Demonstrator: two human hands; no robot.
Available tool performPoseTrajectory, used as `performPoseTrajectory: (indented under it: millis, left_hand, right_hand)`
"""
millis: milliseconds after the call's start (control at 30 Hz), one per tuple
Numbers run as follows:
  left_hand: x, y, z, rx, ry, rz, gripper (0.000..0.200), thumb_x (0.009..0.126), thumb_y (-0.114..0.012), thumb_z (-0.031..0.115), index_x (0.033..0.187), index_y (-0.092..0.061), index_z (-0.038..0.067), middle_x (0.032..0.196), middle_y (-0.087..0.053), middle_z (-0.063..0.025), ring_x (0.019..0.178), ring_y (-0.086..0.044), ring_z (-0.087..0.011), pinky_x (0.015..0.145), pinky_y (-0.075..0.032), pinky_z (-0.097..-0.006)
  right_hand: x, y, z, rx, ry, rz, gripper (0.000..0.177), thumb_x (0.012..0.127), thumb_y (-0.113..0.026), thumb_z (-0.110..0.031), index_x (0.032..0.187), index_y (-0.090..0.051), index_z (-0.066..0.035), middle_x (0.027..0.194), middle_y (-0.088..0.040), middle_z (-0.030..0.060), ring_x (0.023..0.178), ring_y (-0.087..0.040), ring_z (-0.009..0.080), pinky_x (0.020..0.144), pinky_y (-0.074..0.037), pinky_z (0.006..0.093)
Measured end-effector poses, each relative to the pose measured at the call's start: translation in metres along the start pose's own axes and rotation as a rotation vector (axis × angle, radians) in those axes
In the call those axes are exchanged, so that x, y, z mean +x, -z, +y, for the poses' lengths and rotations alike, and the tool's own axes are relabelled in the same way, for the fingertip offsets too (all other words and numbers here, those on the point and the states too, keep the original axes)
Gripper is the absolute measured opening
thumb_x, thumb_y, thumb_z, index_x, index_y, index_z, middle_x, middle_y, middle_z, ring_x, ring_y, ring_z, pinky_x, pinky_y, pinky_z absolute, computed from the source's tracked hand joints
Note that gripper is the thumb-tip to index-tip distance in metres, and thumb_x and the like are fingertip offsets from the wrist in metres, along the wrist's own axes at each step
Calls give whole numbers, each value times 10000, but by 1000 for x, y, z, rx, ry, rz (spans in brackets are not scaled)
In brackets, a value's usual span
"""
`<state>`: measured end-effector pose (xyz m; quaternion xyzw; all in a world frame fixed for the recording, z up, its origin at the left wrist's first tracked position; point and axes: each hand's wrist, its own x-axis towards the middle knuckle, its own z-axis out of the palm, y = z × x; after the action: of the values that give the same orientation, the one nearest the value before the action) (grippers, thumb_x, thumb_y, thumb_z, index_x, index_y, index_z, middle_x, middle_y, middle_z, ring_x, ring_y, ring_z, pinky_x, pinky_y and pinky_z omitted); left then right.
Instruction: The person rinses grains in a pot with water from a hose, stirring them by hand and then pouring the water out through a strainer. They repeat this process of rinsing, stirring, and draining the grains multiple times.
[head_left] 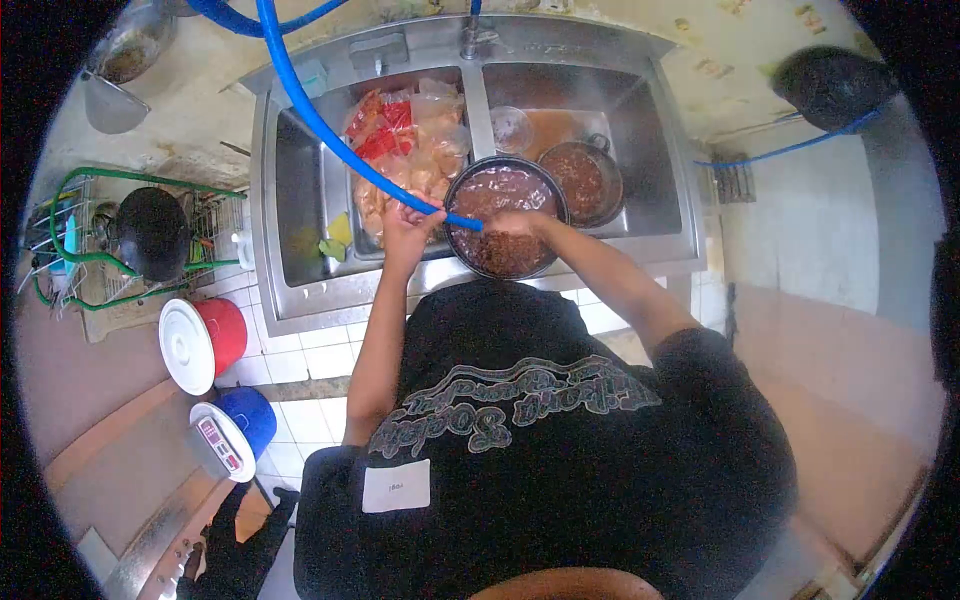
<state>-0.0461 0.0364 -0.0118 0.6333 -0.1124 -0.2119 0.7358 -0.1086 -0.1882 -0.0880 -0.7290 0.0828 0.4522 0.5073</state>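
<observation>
A blue hose (340,150) comes down from the upper left, and my left hand (412,217) is closed around it near its end. The hose mouth points into a dark round pot (454,190) at the sink's front edge. Inside the pot are small reddish-brown grains or beans (512,256) in cloudy brown water. My right hand (518,226) reaches into the pot beside the hose mouth, fingers stretched out low over the water. Just behind it on the right, a second dark pot (582,185) with similar brown contents sits in the right basin.
Plastic bags of pale food (430,150) fill much of the left basin of the steel sink (680,245). A small bowl (512,130) stands in the right basin. To the left are a dish rack (100,275), a red bucket (226,333) and a blue bucket (254,418).
</observation>
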Motion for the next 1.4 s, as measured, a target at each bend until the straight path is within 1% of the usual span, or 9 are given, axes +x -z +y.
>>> performPoseTrajectory:
  millis: [167, 233, 400, 467, 500, 733, 833, 900, 1400]
  left_hand:
    - [-1, -1, 2, -57, 22, 11, 326, 709, -685, -124, 931, -507, 38, 903, -636, -91, 854, -620, -155, 775, -524, -278]
    - [-3, -1, 3, -36, 16, 25, 323, 713, -683, -125, 928, -502, 35, 900, -634, -93, 848, -621, -153, 766, -526, -273]
    - [-3, 0, 2, -8, 12, 10, 322, 716, -684, -122, 932, -501, 33, 902, -634, -95, 845, -621, -149, 759, -527, -272]
    - [-2, -1, 3, 3, 12, 6, 322, 717, -684, -121, 933, -501, 33, 903, -633, -96, 847, -620, -147, 758, -526, -271]
    - [-1, -1, 2, -13, 1, 2, 318, 717, -684, -121, 929, -503, 32, 904, -633, -96, 848, -619, -147, 758, -526, -272]
    - [-3, -3, 3, -66, 2, 1, 324, 714, -680, -130, 934, -505, 33, 898, -630, -96, 853, -615, -149, 764, -524, -277]
    - [-3, -3, 3, -43, -23, -3, 328, 714, -674, -135, 937, -505, 35, 901, -628, -95, 855, -614, -153, 772, -523, -280]
    - [-3, -2, 4, -59, -14, 8, 329, 713, -673, -136, 938, -505, 35, 904, -628, -94, 854, -614, -156, 774, -524, -283]
    - [-1, -3, -1, -69, -23, -7, 320, 712, -686, -117, 932, -514, 39, 899, -632, -90, 850, -622, -165, 762, -532, -297]
  right_hand:
    - [9, 6, 1, -57, 47, -1, 357, 822, -525, -132, 1171, -540, -57, 983, -621, 107, 867, -558, 238, 829, -427, 361]
    - [-6, 7, -14, -353, 560, 118, 496, 734, -547, -31, 1226, -503, -85, 1126, -589, 151, 969, -564, 297, 881, -423, 387]
    - [-44, -7, -41, -739, 545, -68, 785, 641, -674, -64, 1351, -381, -226, 1267, -509, 186, 1196, -473, 324, 997, -386, 411]
    - [-79, -17, -60, -1394, 555, 127, 836, 664, -707, -137, 1394, -305, -214, 1274, -504, 186, 1179, -489, 323, 985, -398, 422]
    - [-32, -20, -23, -1179, 84, 163, 640, 822, -588, -325, 1384, -348, -136, 1369, -409, 177, 1258, -420, 311, 1041, -318, 427]
    - [1, -29, -7, -900, 45, 162, 393, 887, -461, -359, 1032, -620, -30, 902, -644, 210, 883, -632, 376, 856, -454, 515]
    - [-10, -28, -24, -1378, 243, 93, 330, 749, -581, -364, 876, -682, -76, 795, -662, 172, 759, -644, 352, 725, -505, 494]
    - [-13, -34, -21, -1003, 258, 327, 299, 713, -595, -344, 787, -690, -71, 746, -668, 151, 722, -649, 346, 691, -506, 511]
    - [-38, -24, -49, -840, 98, 365, 225, 769, -607, -208, 876, -652, -15, 900, -649, 215, 827, -641, 369, 724, -515, 472]
